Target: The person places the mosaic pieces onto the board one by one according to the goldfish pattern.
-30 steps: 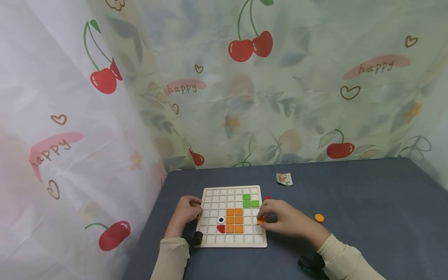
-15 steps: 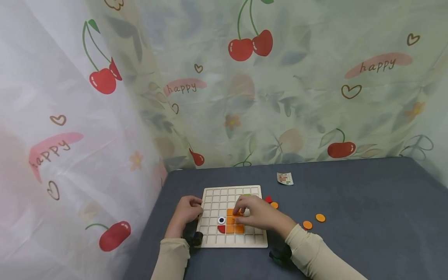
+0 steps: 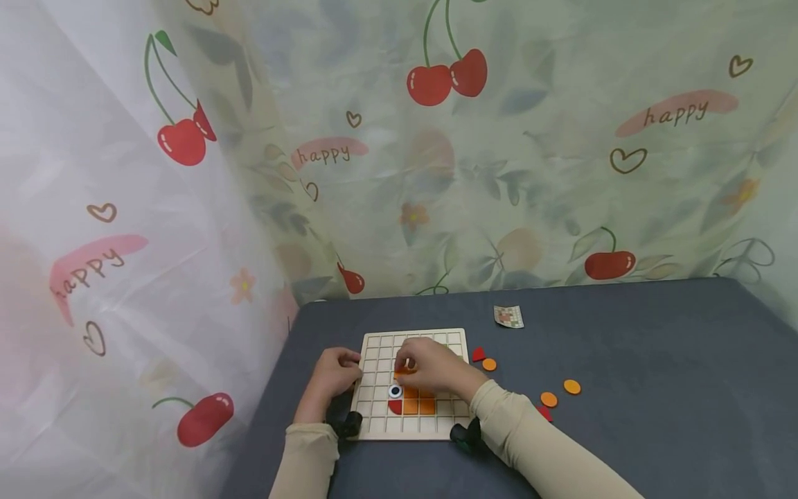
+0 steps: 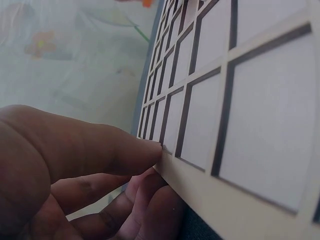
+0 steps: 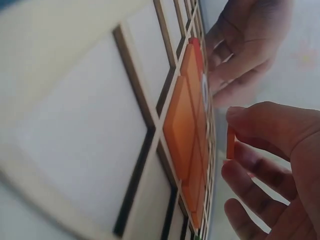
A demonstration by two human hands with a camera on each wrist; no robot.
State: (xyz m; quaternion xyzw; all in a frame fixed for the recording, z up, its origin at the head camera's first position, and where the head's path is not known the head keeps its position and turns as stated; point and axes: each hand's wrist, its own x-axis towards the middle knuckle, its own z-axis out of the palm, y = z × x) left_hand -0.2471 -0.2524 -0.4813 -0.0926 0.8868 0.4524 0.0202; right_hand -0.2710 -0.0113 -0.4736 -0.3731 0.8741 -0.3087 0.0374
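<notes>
A pale wooden grid board (image 3: 372, 351) lies on the table. My left hand (image 3: 337, 371) grips its left edge; in the left wrist view the thumb (image 4: 125, 150) is on the rim and curled fingers are below. My right hand (image 3: 433, 366) is over the board, pinching an orange square tile (image 5: 230, 144) between thumb and fingertips, apart from the surface in the right wrist view. Below it, orange tiles (image 3: 419, 405) sit in the cells, beside a white eye piece (image 3: 395, 391) and a red rounded piece (image 3: 395, 407). The green tiles are mostly hidden by the right hand.
Right of the board lie a red piece (image 3: 479, 355) and an orange disc (image 3: 489, 364). Farther right are another orange disc (image 3: 548, 399), a third disc (image 3: 571, 387) and a red piece (image 3: 545, 414) partly behind the sleeve. A small printed card (image 3: 508, 317) lies at the back.
My right hand has moved left from the board's right edge to above the orange tiles, carrying the orange tile. Pieces on the right came into view. The left hand stays put.
</notes>
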